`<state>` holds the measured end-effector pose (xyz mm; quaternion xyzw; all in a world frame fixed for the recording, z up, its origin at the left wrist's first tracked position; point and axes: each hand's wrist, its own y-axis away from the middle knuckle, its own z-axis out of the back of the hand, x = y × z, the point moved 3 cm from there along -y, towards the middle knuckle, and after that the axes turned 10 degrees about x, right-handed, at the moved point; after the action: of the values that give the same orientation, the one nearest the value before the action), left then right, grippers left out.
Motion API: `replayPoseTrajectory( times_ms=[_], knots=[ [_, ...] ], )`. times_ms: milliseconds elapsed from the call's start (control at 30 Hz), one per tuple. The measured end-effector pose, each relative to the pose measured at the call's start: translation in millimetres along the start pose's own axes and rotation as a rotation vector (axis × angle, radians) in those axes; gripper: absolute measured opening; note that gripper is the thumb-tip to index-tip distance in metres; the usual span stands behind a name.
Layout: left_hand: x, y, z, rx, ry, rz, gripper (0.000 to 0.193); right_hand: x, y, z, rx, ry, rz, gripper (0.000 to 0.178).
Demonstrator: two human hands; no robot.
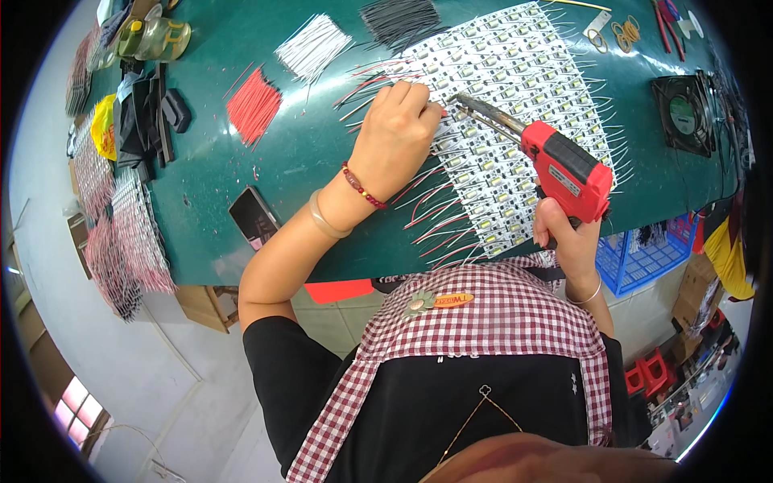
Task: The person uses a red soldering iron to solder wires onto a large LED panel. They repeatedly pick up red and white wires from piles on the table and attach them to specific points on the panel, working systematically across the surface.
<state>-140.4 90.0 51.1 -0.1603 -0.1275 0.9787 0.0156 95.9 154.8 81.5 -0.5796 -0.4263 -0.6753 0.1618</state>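
My right hand (568, 241) is wrapped round the grip of a red and black soldering gun (568, 169). Its metal tip points left and reaches the circuit boards beside my left fingers; whether it touches them I cannot tell. These are white boards with small yellowish parts, set in a large sheet (523, 72) of rows. My left hand (396, 129) is closed in a pinch at the sheet's left edge, its fingertips close to the gun's tip. What it pinches is hidden. Red and white wires (435, 213) stick out along the left edge, below and above that hand.
Bundles of red wires (254, 106), white wires (312, 47) and black wires (398, 20) lie across the green table (201, 209). A phone (253, 216) rests near the front left. At the right stand a black fan (684, 114) and red-handled pliers (668, 28). A blue crate (648, 262) sits below the edge.
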Motion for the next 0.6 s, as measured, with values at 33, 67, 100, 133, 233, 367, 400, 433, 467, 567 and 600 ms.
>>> replayPoseTrajectory(
  times_ms=[33, 67, 100, 133, 233, 367, 400, 433, 467, 567, 600],
  knots=[
    [0.3, 0.1, -0.3, 0.0, 0.003, -0.004, 0.011, 0.4, -0.4, 0.1, 0.002, 0.007, -0.001, 0.029],
    [1.3, 0.8, -1.1, 0.0, 0.005, -0.009, 0.011, 0.7, -0.7, 0.2, 0.005, 0.014, -0.002, 0.029],
    [2.0, 1.6, -2.0, -0.001, 0.008, -0.014, 0.012, 1.2, -1.1, 0.3, 0.005, 0.013, -0.005, 0.029],
    [2.8, 2.7, -2.3, -0.011, 0.026, -0.016, 0.012, 1.9, -1.4, 0.3, 0.005, 0.011, -0.008, 0.029],
    [4.1, 5.5, -4.2, -0.04, 0.057, -0.015, 0.013, 1.3, -2.2, 1.2, 0.007, 0.009, -0.009, 0.028],
    [4.7, 6.8, -5.4, -0.056, 0.05, -0.009, 0.013, -1.5, -1.9, 2.6, 0.012, 0.045, -0.029, 0.026],
    [4.9, 6.9, -5.4, -0.056, 0.051, -0.011, 0.013, -1.5, -1.9, 2.5, 0.008, 0.048, -0.026, 0.024],
    [4.9, 7.0, -5.8, -0.057, 0.056, -0.009, 0.013, -1.5, -1.9, 1.9, 0.003, 0.051, -0.023, 0.022],
    [4.9, 7.1, -6.3, -0.058, 0.06, -0.008, 0.013, -1.5, -2.0, 1.4, -0.002, 0.054, -0.02, 0.021],
    [4.9, 7.4, -7.1, -0.052, 0.055, -0.004, 0.014, -0.1, -2.2, 0.6, -0.011, 0.06, -0.004, 0.015],
    [5.0, 7.5, -7.1, -0.048, 0.05, -0.003, 0.015, 0.8, -2.7, 0.1, -0.003, 0.075, -0.009, 0.016]
  ],
)
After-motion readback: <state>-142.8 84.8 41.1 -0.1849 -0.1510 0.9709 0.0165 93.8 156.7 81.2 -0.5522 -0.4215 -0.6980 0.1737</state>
